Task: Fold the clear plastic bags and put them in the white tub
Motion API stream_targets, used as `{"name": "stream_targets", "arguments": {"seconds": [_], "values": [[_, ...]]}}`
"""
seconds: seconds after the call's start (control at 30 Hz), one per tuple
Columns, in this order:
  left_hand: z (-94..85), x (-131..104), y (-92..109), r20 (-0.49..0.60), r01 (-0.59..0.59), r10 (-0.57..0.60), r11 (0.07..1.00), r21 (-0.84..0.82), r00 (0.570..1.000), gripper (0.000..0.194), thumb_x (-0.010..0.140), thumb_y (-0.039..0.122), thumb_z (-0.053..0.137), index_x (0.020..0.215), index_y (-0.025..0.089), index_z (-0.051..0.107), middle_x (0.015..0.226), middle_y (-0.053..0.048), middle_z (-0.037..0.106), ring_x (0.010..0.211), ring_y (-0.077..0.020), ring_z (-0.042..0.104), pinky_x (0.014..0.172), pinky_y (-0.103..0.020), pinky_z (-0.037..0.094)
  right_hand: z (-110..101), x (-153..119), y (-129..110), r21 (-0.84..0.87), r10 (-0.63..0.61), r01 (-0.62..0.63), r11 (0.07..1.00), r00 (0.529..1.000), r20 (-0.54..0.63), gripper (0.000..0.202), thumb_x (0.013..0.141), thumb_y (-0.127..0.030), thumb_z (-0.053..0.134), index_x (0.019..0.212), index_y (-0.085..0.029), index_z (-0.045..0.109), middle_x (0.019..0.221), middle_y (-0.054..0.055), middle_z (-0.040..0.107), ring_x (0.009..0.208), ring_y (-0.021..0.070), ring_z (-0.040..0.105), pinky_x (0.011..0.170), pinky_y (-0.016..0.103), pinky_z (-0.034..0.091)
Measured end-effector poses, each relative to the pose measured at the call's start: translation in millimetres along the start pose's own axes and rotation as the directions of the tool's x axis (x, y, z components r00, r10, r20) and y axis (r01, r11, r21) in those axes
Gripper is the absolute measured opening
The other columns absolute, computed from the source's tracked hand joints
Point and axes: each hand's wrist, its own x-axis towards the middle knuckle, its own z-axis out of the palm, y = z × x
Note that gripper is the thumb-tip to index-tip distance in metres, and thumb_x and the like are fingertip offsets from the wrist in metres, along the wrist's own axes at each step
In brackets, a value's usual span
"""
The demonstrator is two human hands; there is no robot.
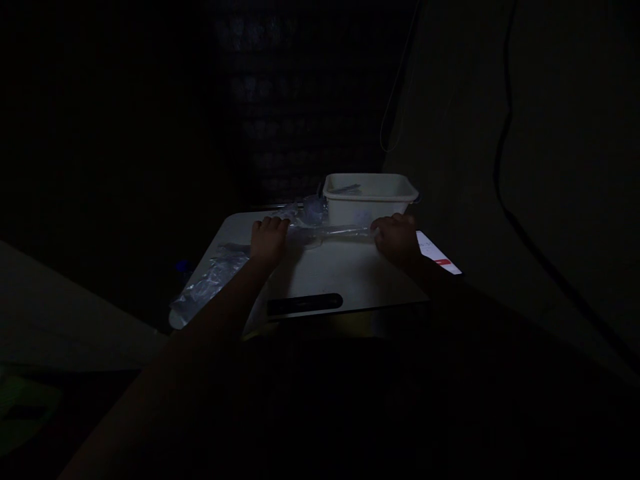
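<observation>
Left hand (270,239), right hand (397,239), each grip clamped on one clear plastic sheet (340,231), one tub (345,213) behind

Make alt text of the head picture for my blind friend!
A person's left hand and right hand hold clear plastic between them over a pale table in dim light. A white tub stands behind; crumpled wrapping lies left, a lit screen right.
</observation>
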Motion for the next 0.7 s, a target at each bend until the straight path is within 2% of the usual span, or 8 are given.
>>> {"name": "stream_targets", "arguments": {"seconds": [0.13, 0.2, 0.3, 0.4, 0.47, 0.53, 0.57, 0.7], "values": [[4.0, -2, -3, 0.083, 0.140, -0.143, 0.989, 0.045, 0.986, 0.041, 0.072, 0.013, 0.034, 0.112, 0.014, 0.041, 0.105, -0.013, 0.049, 0.094, -0.0263, 0.043, 0.074, -0.039, 0.033, 5, -15, -13, -0.055, -0.144, 0.168, 0.984, 0.942, 0.302, 0.029, 0.067, -0.013, 0.036, 0.087, -0.015, 0.057, 0.080, 0.010, 0.060, 0.076, 0.0210, 0.050, 0.072, 0.036, 0.026], [3.5, -1, -2, 0.106, 0.176, -0.179, 0.984, 0.043, 0.978, 0.041, 0.071, 0.013, 0.035, 0.112, 0.014, 0.042, 0.105, -0.013, 0.049, 0.095, -0.0253, 0.044, 0.074, -0.037, 0.035, 5, -18, -24, -0.016, -0.180, 0.202, 0.979, 0.903, 0.389, 0.030, 0.067, -0.017, 0.039, 0.091, -0.016, 0.057, 0.082, 0.010, 0.061, 0.077, 0.0211, 0.052, 0.073, 0.036, 0.027], [1.8, 1, 0, 0.201, 0.158, -0.157, 0.987, 0.011, 0.967, 0.036, 0.069, 0.013, 0.035, 0.103, 0.015, 0.049, 0.100, -0.012, 0.053, 0.094, -0.0235, 0.046, 0.073, -0.034, 0.037, 4, -16, -40, 0.233, -0.261, 0.166, 0.958, 0.842, 0.472, 0.031, 0.067, -0.031, 0.045, 0.092, -0.017, 0.057, 0.089, 0.007, 0.061, 0.080, 0.0193, 0.053, 0.072, 0.032, 0.032], [0.3, 3, 5, 0.353, 0.179, -0.148, 0.982, -0.057, 0.924, 0.031, 0.070, 0.018, 0.034, 0.093, 0.016, 0.055, 0.093, -0.011, 0.057, 0.086, -0.0219, 0.053, 0.066, -0.030, 0.041, 7, -9, -48, 0.515, -0.344, 0.012, 0.857, 0.759, 0.554, 0.037, 0.071, -0.042, 0.039, 0.081, -0.014, 0.061, 0.077, 0.004, 0.062, 0.070, 0.0148, 0.054, 0.062, 0.025, 0.036], [-0.4, 4, 9, 0.424, 0.212, -0.152, 0.972, -0.098, 0.893, 0.031, 0.071, 0.022, 0.034, 0.090, 0.016, 0.057, 0.091, -0.010, 0.059, 0.081, -0.0214, 0.055, 0.062, -0.028, 0.042, 12, -6, -45, 0.552, -0.301, -0.039, 0.833, 0.805, 0.512, 0.038, 0.075, -0.036, 0.033, 0.079, -0.011, 0.061, 0.073, 0.004, 0.062, 0.068, 0.0138, 0.054, 0.061, 0.023, 0.037], [-0.7, 4, 14, 0.450, 0.198, -0.117, 0.971, -0.137, 0.885, 0.031, 0.072, 0.027, 0.033, 0.088, 0.017, 0.058, 0.091, -0.010, 0.059, 0.081, -0.0214, 0.056, 0.062, -0.028, 0.043, 18, -5, -37, 0.501, -0.226, 0.003, 0.865, 0.895, 0.384, 0.031, 0.074, -0.022, 0.033, 0.084, -0.011, 0.061, 0.083, 0.006, 0.061, 0.077, 0.0136, 0.053, 0.069, 0.023, 0.037], [-0.4, 4, 16, 0.454, 0.181, -0.092, 0.971, -0.157, 0.886, 0.032, 0.072, 0.029, 0.033, 0.087, 0.017, 0.058, 0.091, -0.010, 0.059, 0.082, -0.0214, 0.056, 0.062, -0.028, 0.043, 21, -6, -33, 0.459, -0.226, 0.050, 0.887, 0.914, 0.337, 0.031, 0.071, -0.014, 0.035, 0.088, -0.011, 0.060, 0.090, 0.007, 0.060, 0.083, 0.0136, 0.051, 0.074, 0.023, 0.036], [5.4, 3, 26, 0.481, 0.138, -0.018, 0.967, -0.216, 0.877, 0.039, 0.073, 0.041, 0.032, 0.094, 0.017, 0.055, 0.095, -0.010, 0.059, 0.085, -0.0223, 0.055, 0.063, -0.029, 0.043, 24, -15, -25, 0.292, -0.289, 0.181, 0.939, 0.875, 0.389, 0.037, 0.064, -0.005, 0.037, 0.093, -0.010, 0.059, 0.097, 0.010, 0.057, 0.087, 0.0145, 0.051, 0.077, 0.024, 0.036]]}}
